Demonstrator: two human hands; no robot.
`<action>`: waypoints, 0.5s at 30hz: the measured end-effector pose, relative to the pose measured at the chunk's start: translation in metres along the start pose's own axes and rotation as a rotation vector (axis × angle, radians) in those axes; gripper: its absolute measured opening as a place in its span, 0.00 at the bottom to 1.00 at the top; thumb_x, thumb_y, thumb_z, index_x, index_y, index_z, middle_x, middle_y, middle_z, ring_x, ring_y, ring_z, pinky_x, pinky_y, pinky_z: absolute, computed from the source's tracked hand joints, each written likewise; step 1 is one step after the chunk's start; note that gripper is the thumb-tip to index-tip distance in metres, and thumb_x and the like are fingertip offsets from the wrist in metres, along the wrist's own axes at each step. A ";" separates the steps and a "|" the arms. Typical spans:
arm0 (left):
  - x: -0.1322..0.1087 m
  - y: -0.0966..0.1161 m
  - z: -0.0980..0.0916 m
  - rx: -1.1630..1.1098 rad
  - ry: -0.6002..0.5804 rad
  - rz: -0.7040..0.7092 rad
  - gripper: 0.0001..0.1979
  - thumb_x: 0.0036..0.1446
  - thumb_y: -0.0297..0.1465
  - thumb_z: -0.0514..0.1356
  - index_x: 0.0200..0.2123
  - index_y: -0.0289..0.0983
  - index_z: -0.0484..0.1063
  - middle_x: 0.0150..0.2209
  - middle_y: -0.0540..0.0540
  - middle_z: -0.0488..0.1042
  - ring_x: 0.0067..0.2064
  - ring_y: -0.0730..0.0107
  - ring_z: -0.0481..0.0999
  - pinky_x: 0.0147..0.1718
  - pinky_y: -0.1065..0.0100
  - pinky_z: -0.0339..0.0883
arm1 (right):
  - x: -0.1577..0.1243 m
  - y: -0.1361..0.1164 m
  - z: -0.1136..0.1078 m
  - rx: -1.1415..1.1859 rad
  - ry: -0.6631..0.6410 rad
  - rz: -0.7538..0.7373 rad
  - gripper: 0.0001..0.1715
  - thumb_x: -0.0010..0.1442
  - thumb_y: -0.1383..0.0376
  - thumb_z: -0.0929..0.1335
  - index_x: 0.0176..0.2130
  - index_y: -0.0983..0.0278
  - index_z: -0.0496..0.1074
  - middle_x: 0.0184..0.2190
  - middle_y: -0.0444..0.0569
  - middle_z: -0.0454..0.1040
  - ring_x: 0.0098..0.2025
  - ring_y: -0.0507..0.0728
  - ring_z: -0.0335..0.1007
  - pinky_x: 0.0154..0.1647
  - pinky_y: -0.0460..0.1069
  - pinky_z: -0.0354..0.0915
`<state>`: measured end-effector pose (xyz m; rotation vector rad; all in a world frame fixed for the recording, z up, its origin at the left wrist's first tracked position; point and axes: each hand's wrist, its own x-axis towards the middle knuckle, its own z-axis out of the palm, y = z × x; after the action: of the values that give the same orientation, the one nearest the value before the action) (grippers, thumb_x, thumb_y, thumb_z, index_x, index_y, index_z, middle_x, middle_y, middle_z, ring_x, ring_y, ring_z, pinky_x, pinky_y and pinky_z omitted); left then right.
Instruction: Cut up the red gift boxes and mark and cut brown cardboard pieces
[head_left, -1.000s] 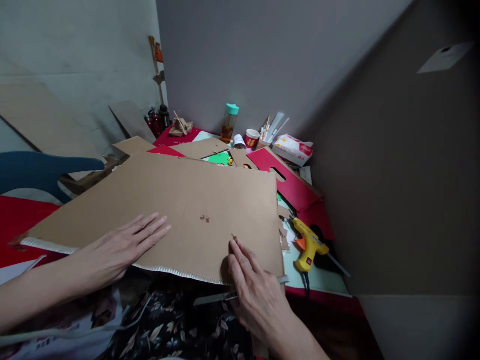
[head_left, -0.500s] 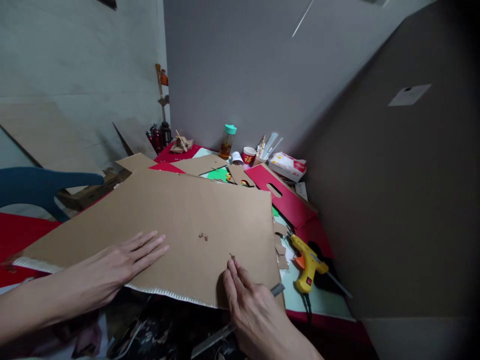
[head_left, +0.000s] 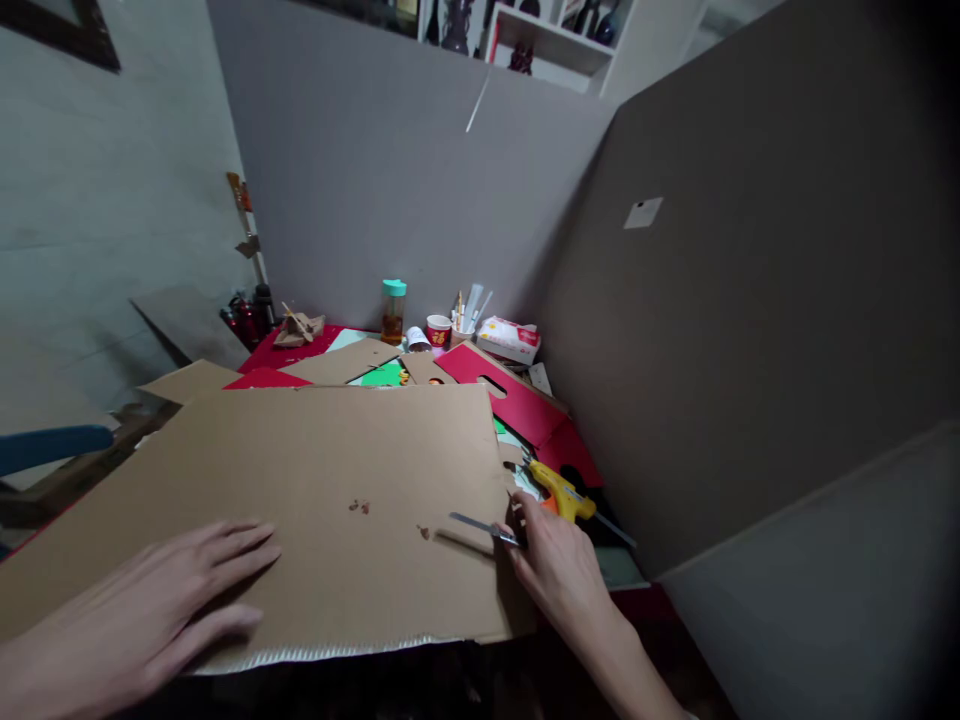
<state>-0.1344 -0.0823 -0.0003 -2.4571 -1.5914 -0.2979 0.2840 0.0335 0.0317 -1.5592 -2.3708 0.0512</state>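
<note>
A large brown cardboard sheet [head_left: 337, 450] lies across the table, its near edge showing ragged corrugation. My left hand [head_left: 202, 575] rests on its left part with fingers stretched out. Over the sheet's right edge, my right hand [head_left: 559, 550] is closed around a utility knife [head_left: 480, 525]. The knife's blade points left above the cardboard and casts a shadow on it; most of its handle is hidden in the hand. Small brown scraps [head_left: 360, 507] sit on the sheet between my hands.
A yellow glue gun [head_left: 562, 492] lies just beyond my right hand. Behind the sheet are a red board with a slot [head_left: 517, 405], a bottle with a teal lid [head_left: 393, 312], a red paper cup [head_left: 439, 330] and a tissue pack [head_left: 510, 338]. A grey partition [head_left: 720, 330] stands at right.
My right hand has moved from the near edge to the sheet's right edge, raising the knife above the cardboard. The view has shifted; my left hand stays on the sheet.
</note>
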 end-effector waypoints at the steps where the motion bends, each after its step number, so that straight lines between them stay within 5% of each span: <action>1: 0.016 -0.001 -0.002 0.016 -0.024 0.021 0.23 0.64 0.40 0.58 0.62 0.55 0.67 0.58 0.53 0.75 0.55 0.56 0.78 0.48 0.59 0.76 | 0.002 -0.001 0.001 0.023 0.000 0.016 0.06 0.65 0.67 0.64 0.43 0.62 0.68 0.30 0.54 0.79 0.32 0.66 0.78 0.26 0.52 0.62; 4: 0.074 0.008 -0.001 -0.022 -0.143 0.114 0.28 0.67 0.44 0.54 0.69 0.50 0.55 0.67 0.48 0.63 0.63 0.56 0.70 0.55 0.57 0.72 | 0.008 -0.004 0.001 0.105 0.021 0.045 0.10 0.64 0.68 0.64 0.46 0.63 0.68 0.33 0.54 0.79 0.35 0.66 0.78 0.29 0.51 0.60; 8: 0.139 0.032 0.017 -0.137 -0.119 0.163 0.29 0.70 0.43 0.49 0.71 0.47 0.47 0.72 0.43 0.51 0.72 0.54 0.52 0.67 0.43 0.51 | 0.015 -0.005 -0.003 0.225 0.012 0.050 0.14 0.62 0.68 0.66 0.49 0.65 0.70 0.31 0.50 0.79 0.35 0.62 0.77 0.32 0.50 0.61; 15: 0.158 0.050 0.044 -0.172 -0.054 0.136 0.28 0.73 0.36 0.42 0.72 0.40 0.40 0.73 0.38 0.44 0.74 0.54 0.42 0.68 0.39 0.45 | 0.025 -0.009 -0.002 0.500 -0.029 0.052 0.20 0.63 0.65 0.66 0.55 0.65 0.69 0.29 0.45 0.78 0.30 0.58 0.74 0.29 0.47 0.62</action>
<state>-0.0221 0.0482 -0.0021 -2.7097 -1.4662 -0.3641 0.2679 0.0522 0.0414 -1.3743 -2.1132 0.6286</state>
